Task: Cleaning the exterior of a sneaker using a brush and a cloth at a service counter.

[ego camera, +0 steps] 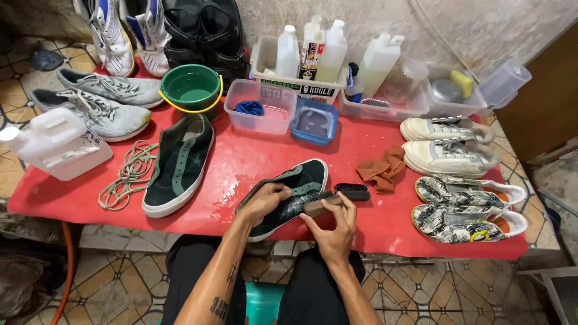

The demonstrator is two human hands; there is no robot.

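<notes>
Dark green suede sneaker [295, 189], wet, near table's front edge, toe toward far right; left hand [265, 201] gripping it, right hand [334, 232] grasping wooden brush [337, 197].

Dark green sneaker [295, 189] tilted; wooden brush [322, 203] atop
</notes>
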